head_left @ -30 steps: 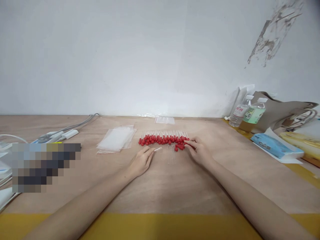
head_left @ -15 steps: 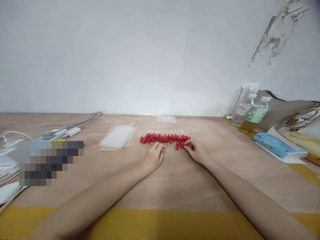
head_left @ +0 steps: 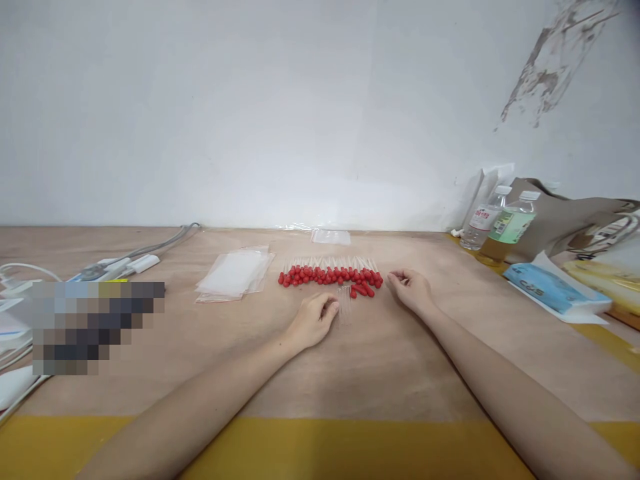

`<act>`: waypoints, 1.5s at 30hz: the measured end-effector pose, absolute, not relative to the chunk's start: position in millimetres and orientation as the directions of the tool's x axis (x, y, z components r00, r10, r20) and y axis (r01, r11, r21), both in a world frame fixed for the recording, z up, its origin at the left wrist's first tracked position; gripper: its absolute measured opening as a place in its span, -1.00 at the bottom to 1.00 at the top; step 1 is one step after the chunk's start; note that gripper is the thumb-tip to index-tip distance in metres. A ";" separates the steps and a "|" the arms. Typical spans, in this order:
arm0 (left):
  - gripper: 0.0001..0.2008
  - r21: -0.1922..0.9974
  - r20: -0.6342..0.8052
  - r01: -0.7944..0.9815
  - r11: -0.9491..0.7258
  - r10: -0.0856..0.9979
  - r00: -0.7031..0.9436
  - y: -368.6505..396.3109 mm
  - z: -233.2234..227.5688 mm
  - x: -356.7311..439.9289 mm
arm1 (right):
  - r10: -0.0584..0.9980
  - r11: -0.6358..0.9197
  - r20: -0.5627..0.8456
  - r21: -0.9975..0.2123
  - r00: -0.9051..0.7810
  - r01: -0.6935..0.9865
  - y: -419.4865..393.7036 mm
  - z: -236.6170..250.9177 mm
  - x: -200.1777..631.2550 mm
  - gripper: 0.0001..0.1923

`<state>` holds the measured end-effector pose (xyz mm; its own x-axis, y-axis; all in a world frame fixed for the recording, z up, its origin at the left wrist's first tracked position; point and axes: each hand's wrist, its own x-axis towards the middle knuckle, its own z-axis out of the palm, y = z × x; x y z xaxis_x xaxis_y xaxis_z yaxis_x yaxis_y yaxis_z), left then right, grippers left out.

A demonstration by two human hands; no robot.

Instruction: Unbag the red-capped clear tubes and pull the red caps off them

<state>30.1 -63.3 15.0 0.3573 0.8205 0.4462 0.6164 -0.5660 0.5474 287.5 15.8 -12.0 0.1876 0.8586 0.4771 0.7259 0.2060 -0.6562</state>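
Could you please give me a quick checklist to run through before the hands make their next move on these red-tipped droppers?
1. Row of red-bulbed clear droppers lined up on the wooden table: ok.
2. Left hand at the loose clear glass tubes: ok.
3. Left hand holding a tube: cannot tell.
4. Right hand empty, beside the row's right end: ok.
5. Stack of clear plastic bags within reach, left of the row: ok.
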 end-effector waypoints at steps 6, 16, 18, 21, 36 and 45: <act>-0.81 0.675 0.424 0.522 -0.522 0.853 0.304 -55.9 9.7 25.6 | 0.885 0.251 0.458 -0.618 0.082 0.745 14.6 -10.4 273.6 -0.59; -0.85 0.496 0.565 0.605 -0.623 0.761 0.319 -38.3 9.4 7.5 | 0.788 0.271 0.594 -0.568 0.160 0.777 11.7 -4.0 261.7 -0.66; -0.83 0.445 0.605 0.613 -0.653 0.724 0.332 -39.4 10.0 5.9 | 0.738 0.322 0.651 -0.569 0.176 0.757 6.5 -2.6 258.7 -0.67; -0.74 0.318 0.716 0.666 -0.675 0.632 0.298 -42.7 11.2 5.9 | 0.711 0.479 0.702 -0.526 0.041 0.702 -7.2 0.4 248.4 -0.71; -0.82 -0.008 0.705 0.686 -0.727 0.482 0.520 -48.3 7.5 -4.9 | 0.592 0.755 0.685 -0.288 -0.424 0.589 -57.1 10.9 203.8 -0.84; -0.80 -0.035 0.666 0.719 -0.694 0.520 0.534 -57.0 10.8 -2.0 | 0.470 0.736 0.717 0.002 -0.514 0.677 -53.5 6.8 185.6 -0.83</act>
<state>-2.0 -57.0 10.8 0.5343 0.5201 0.6664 0.7191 -0.6940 -0.0348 185.6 -53.5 6.8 -0.5140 0.4704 0.7173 0.6765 0.7364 0.0019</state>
